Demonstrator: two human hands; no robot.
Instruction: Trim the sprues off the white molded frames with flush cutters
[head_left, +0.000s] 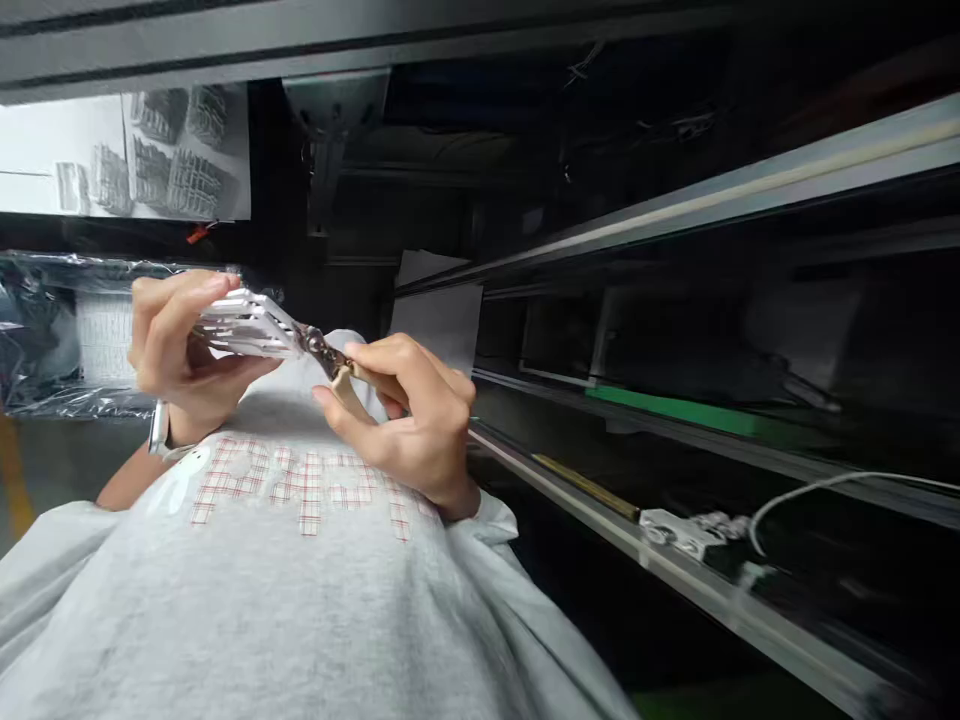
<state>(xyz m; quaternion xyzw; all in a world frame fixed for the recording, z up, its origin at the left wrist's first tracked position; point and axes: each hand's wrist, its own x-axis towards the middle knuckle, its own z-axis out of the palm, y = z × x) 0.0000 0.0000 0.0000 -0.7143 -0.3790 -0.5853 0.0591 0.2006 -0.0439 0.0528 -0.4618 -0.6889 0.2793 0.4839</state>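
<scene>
While it's all a bit dim, far left there's a clear plastic bag (37, 390) with a stack of white strips (109, 335) in it. Just beyond that is a white sheet (52, 130), with small white bundles (195, 183) grouped toward its lower edge and upper right corner. The left hand (180, 340), wristband (159, 428) on, has its fingers and thumb clamped on a bunch of white sticks (247, 325) held up over the grey shirt (300, 620). The shirt has red-checked letters (240, 468), but with the folds I can't make out the word. The pliers (319, 345) meet the sticks' right end; can't tell if they're actually biting. The right hand (420, 415) has fingers and thumb wrapped on the beige handles (349, 390). Further right: a green strip (675, 411), then a white bracket (679, 532) near a metal rail (720, 590).
</scene>
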